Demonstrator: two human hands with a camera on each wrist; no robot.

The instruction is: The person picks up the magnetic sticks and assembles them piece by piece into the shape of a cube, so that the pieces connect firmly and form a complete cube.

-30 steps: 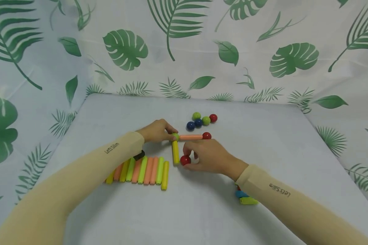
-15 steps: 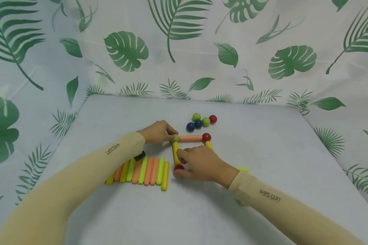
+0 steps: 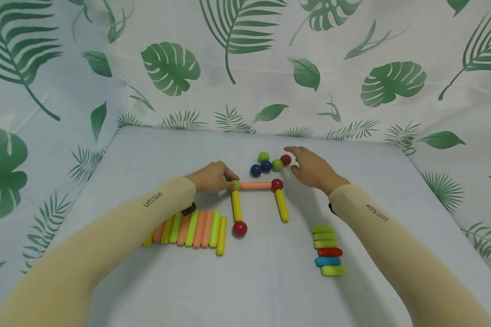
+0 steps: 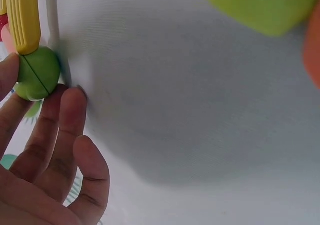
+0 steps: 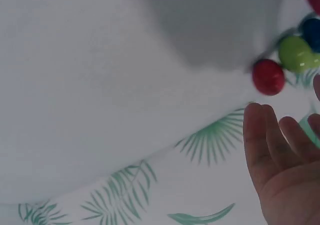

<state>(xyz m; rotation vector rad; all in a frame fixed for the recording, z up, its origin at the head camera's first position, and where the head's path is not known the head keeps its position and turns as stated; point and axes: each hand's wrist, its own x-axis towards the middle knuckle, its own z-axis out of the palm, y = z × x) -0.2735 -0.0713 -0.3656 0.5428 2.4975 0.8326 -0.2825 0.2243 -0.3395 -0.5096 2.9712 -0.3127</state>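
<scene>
My left hand (image 3: 213,177) pinches a green ball (image 4: 41,74) at one corner of a frame of balls and rods. From that ball an orange rod (image 3: 256,185) runs right to a red ball (image 3: 277,184). A yellow rod (image 3: 237,206) comes toward me from the green ball and ends at another red ball (image 3: 240,228). A second yellow rod (image 3: 282,205) extends from the right-hand red ball. My right hand (image 3: 314,170) is beside a loose red ball (image 5: 268,77), its fingers extended and apart from it in the right wrist view.
Loose blue balls (image 3: 261,167) and green balls (image 3: 277,165) sit together behind the frame. A row of yellow, orange and green rods (image 3: 200,229) lies front left, partly under my left arm. Shorter green, red and blue rods (image 3: 328,252) are stacked at the right.
My right hand first brought a red ball to the near end of the left yellow rod. It has since let go and moved back and right to the loose balls. My left hand stays put.
</scene>
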